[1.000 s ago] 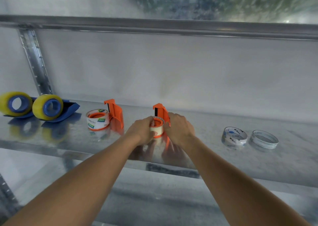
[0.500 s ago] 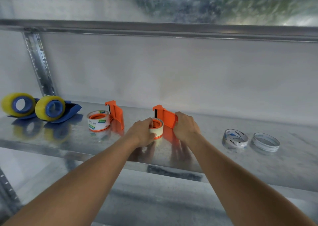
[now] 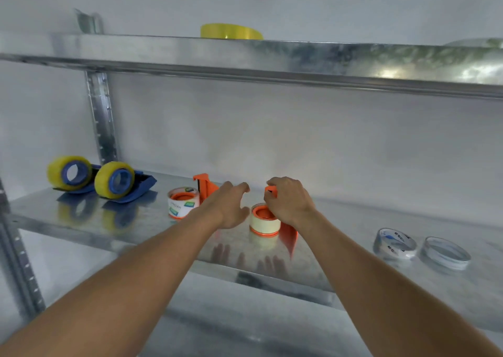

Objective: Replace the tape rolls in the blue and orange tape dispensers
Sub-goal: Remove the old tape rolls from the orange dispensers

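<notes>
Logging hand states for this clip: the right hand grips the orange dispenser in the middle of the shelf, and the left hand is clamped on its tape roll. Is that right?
Not quite. In the head view the left hand is open, fingers spread, off the tape roll with a gap between them. The right hand does grip the orange dispenser in the middle of the shelf.

Your arms are bare from the bottom edge of the view up to the wrists, with no sleeves over them. Your left hand (image 3: 230, 207) and right hand (image 3: 288, 201) wear no gloves, rings, watch or bands.
</notes>
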